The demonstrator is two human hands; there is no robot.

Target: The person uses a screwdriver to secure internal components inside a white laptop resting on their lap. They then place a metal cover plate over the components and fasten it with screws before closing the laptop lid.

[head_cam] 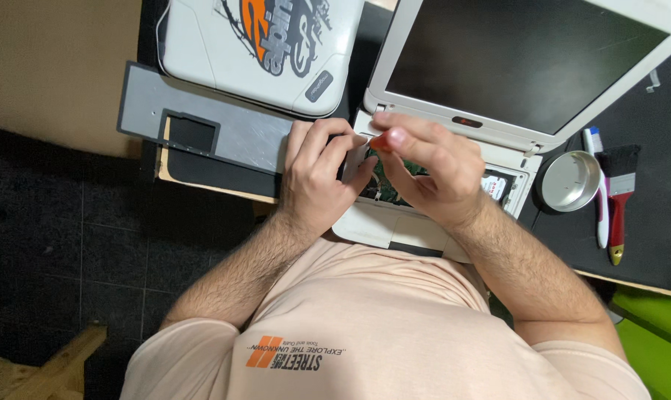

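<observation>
— White laptop (417,222) sits open at the centre of the dark surface (661,222), keyboard cover off and green board showing inside. So the opening-up looks done?

— It seems so. The grey keyboard frame (239,130) lies at ten o'clock, under a second white laptop (254,44) at eleven. Work inside the base looks unfinished.

— And at three o'clock?

— Round metal bowl (570,180), then a red-handled brush (621,200), both untouched.

— Hands?

— Left hand (317,178) curled, fingertips pressed on the base's edge. Right hand (432,167) pinches a small orange-tipped tool (380,141), probably a screwdriver, over the exposed board.
</observation>
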